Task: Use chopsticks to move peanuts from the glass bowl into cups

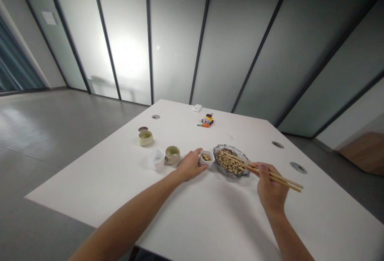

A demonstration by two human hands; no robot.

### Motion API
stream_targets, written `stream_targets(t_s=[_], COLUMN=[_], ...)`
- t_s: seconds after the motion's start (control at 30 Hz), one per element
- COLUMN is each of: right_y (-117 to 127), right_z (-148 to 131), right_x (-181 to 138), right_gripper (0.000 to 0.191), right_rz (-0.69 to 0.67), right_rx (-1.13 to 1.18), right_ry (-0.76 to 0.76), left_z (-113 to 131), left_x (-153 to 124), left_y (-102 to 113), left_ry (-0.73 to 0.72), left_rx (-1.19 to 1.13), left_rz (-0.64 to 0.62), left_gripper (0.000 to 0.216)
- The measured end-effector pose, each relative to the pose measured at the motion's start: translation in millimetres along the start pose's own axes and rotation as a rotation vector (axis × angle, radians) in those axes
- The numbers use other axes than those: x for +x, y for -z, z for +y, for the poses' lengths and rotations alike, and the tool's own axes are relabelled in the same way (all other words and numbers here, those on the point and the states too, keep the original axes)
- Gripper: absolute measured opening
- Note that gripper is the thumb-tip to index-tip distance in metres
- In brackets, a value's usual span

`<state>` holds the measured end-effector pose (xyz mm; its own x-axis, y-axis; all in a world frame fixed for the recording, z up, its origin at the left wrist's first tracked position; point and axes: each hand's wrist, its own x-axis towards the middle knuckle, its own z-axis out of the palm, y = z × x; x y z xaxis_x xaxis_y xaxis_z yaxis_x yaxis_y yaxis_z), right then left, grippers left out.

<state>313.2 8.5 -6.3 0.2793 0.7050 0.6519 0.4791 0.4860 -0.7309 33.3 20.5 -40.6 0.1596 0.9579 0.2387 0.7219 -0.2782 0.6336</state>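
My left hand rests on the table with thumb and fingers curved round the left side of a small white bowl. A few peanuts lie in that bowl. Just to its right stands a clear glass bowl with a wavy rim, filled with peanuts and darker seeds. My right hand grips a pair of wooden chopsticks at the bowl's right side. Their tips reach over the contents; whether a peanut is between them I cannot tell.
Left of my left hand stand a pale green-brown cup, a translucent white container and another greenish cup. Farther back are a toy car, an orange carrot-shaped item and a white case. Round grommets are set into the white table.
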Motion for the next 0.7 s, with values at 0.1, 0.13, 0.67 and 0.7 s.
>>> stream_targets(t_s=[0.1, 0.13, 0.67, 0.7], right_y=[-10, -12, 21, 21], right_z=[-7, -9, 17, 19], right_x=[-10, -12, 21, 21], right_gripper=[0.047, 0.045, 0.062, 0.063], right_rz=[-0.099, -0.128, 0.065, 0.055], right_rx=[0.059, 0.072, -0.347, -0.367], right_ry=[0.056, 0.081, 0.222, 0.229], left_z=[2, 2, 3, 3], left_x=[0, 0, -1, -1], left_y=[1, 2, 3, 3], left_ry=[-0.002, -0.001, -0.001, 0.000], left_rx=[-0.001, 0.002, 0.030, 0.029], left_rz=[-0.001, -0.001, -0.001, -0.002], left_gripper=[0.061, 0.061, 0.062, 0.061])
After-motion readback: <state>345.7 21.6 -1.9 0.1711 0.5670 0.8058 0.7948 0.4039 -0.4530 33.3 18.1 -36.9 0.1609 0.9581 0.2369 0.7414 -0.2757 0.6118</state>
